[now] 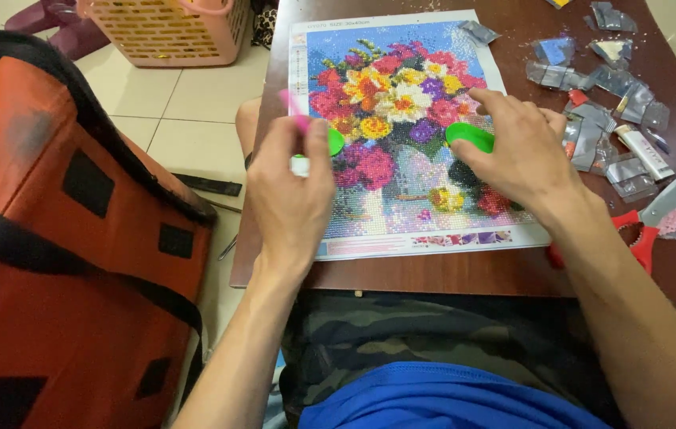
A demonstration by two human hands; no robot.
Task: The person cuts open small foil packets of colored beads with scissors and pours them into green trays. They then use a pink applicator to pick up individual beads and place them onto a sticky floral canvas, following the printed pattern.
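- Now the left hand (pixel 290 195) is pinching a pink pen-like tool (pixel 297 119) between thumb and fingers, closed tight around it, and the tool is tilting up and to the far left.
- Just beside that hand, a small green tray (pixel 336 141) is peeking out at the left edge of the flower picture (pixel 401 119); whether the hand is also holding it cannot be told.
- Over on the right, the right hand (pixel 525 155) is resting on the picture, its fingers curling loosely around a second green tray (pixel 469 137) and touching its near side.
- Both hands are working over the picture, which is lying flat on the brown table (pixel 433 274), close to its near edge.
- Farther right, small plastic packets (pixel 600 79) are lying scattered on the table, and red-handled scissors (pixel 648 230) are sitting near the right forearm.
- At the far left, a pink basket (pixel 163 32) is standing on the tiled floor, and an orange bag (pixel 60 238) is filling the near left.
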